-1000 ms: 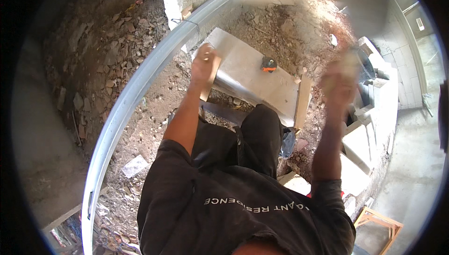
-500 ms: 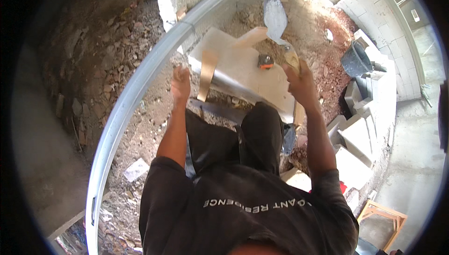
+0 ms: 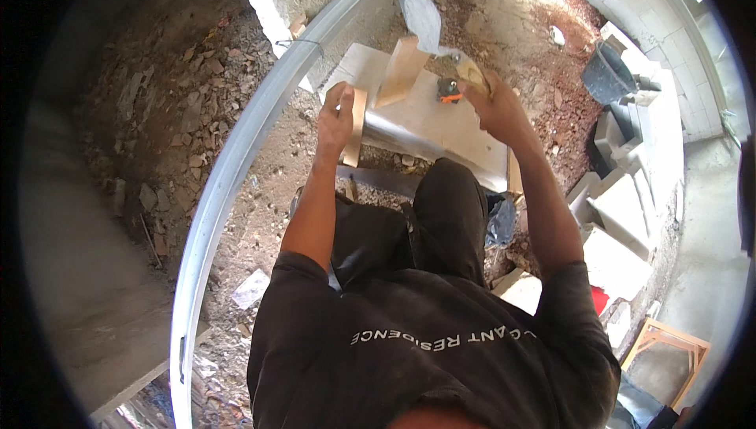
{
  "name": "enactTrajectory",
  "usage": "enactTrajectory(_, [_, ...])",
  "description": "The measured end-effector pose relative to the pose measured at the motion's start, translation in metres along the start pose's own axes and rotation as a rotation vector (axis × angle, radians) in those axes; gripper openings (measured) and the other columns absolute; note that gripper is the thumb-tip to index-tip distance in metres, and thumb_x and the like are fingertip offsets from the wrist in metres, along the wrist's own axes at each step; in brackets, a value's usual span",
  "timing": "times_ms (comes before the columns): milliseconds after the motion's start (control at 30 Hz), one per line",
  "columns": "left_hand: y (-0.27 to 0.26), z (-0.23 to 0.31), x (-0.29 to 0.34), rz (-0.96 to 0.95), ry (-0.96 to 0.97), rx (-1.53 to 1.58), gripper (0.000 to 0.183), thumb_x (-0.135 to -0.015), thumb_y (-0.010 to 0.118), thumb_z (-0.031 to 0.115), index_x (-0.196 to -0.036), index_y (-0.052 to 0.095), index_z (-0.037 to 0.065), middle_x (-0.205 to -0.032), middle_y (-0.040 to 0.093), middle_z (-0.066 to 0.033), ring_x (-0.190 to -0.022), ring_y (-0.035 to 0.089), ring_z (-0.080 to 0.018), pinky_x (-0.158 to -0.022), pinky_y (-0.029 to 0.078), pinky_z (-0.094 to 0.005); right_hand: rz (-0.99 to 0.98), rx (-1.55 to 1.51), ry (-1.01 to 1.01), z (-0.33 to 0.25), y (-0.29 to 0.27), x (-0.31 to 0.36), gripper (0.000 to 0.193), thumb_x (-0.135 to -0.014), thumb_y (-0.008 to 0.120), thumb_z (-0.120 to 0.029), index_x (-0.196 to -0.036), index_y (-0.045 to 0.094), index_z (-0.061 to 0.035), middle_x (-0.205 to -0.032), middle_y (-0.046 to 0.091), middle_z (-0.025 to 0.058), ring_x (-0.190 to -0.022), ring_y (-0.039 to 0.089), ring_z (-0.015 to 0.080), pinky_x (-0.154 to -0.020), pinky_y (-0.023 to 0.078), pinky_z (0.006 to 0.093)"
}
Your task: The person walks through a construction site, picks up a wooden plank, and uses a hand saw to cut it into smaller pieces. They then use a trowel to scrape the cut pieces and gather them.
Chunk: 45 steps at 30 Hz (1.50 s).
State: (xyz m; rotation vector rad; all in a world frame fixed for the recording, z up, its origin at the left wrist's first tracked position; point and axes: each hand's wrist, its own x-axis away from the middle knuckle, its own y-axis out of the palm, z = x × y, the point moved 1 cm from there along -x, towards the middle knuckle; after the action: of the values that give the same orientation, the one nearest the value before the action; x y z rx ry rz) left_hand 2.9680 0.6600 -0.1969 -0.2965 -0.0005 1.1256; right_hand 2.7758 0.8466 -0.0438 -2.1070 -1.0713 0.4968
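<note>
My right hand point(image 3: 496, 110) is wrapped round the handle of a trowel point(image 3: 421, 16). Its grey, mortar-smeared blade points up and to the left, beside a wooden piece point(image 3: 403, 71) tilted up on a pale block point(image 3: 449, 134). My left hand point(image 3: 336, 118) is closed, fingers pinched at the block's left end; what it holds, if anything, I cannot make out. Right beside it a narrow wooden strip point(image 3: 356, 130) leans against the block. An orange and black tape measure point(image 3: 449, 90) sits on top, close to my right hand.
A long metal profile point(image 3: 236, 153) curves along my left, with rubble point(image 3: 189, 106) beyond. A dark flat strip point(image 3: 382, 180) lies before my knees. To the right stand a dark bucket point(image 3: 608, 75), pale blocks point(image 3: 618, 208) and a wooden frame point(image 3: 669, 342).
My left hand has moved right, to beside the wooden strip. The trowel has shifted left with my right hand. The blurred wooden piece on the block now stands more upright.
</note>
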Motion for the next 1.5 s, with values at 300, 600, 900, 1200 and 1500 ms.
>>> enactTrajectory(300, [-0.014,-0.053,0.011,0.117,-0.181,0.204,0.060,-0.093,0.041,0.046,-0.120,0.048,-0.007,-0.109,0.058,-0.0225,-0.102,0.057,-0.0283,-0.089,0.043,-0.0374,0.242,0.077,-0.388,-0.041,-0.106,0.044,0.029,-0.091,0.048,-0.017,-0.116,0.052,-0.0041,-0.079,0.060,0.0101,-0.067,0.058,0.0179,-0.055,0.046,0.0315])
enactTrajectory(600, [-0.003,-0.033,-0.006,0.041,0.023,0.076,0.057,-0.094,0.039,0.045,-0.121,0.048,-0.004,-0.110,0.059,-0.0227,-0.103,0.057,-0.0324,-0.087,0.044,-0.0397,0.010,0.120,0.065,0.006,0.010,-0.016,0.047,-0.086,0.053,-0.045,-0.106,0.054,-0.0020,-0.086,0.063,0.0210,-0.085,0.060,0.0398,-0.075,0.046,0.0440])
enactTrajectory(900, [-0.028,-0.079,0.007,0.152,-0.272,0.263,0.066,-0.092,0.039,0.052,-0.124,0.045,-0.005,-0.108,0.060,-0.0174,-0.099,0.056,-0.0257,-0.085,0.043,-0.0390,0.348,0.178,-0.020,-0.060,-0.114,0.030,0.030,-0.094,0.043,-0.029,-0.098,0.058,-0.0030,-0.068,0.055,0.0014,-0.056,0.052,0.0130,-0.049,0.042,0.0292])
enactTrajectory(1200, [-0.012,-0.064,0.019,0.148,-0.250,0.194,0.062,-0.093,0.038,0.047,-0.119,0.049,-0.009,-0.107,0.059,-0.0229,-0.099,0.058,-0.0281,-0.089,0.044,-0.0379,0.060,0.152,-0.006,0.016,-0.017,-0.026,0.049,-0.086,0.053,-0.045,-0.107,0.056,-0.0007,-0.097,0.062,0.0238,-0.092,0.059,0.0394,-0.080,0.045,0.0436])
enactTrajectory(1500, [-0.019,-0.095,0.024,0.180,-0.355,0.244,0.060,-0.093,0.039,0.047,-0.119,0.049,-0.007,-0.104,0.061,-0.0200,-0.092,0.059,-0.0259,-0.081,0.045,-0.0360,0.337,0.278,-0.242,-0.006,-0.068,-0.004,0.037,-0.089,0.050,-0.034,-0.108,0.053,-0.0020,-0.085,0.052,0.0137,-0.074,0.048,0.0231,-0.062,0.036,0.0326])
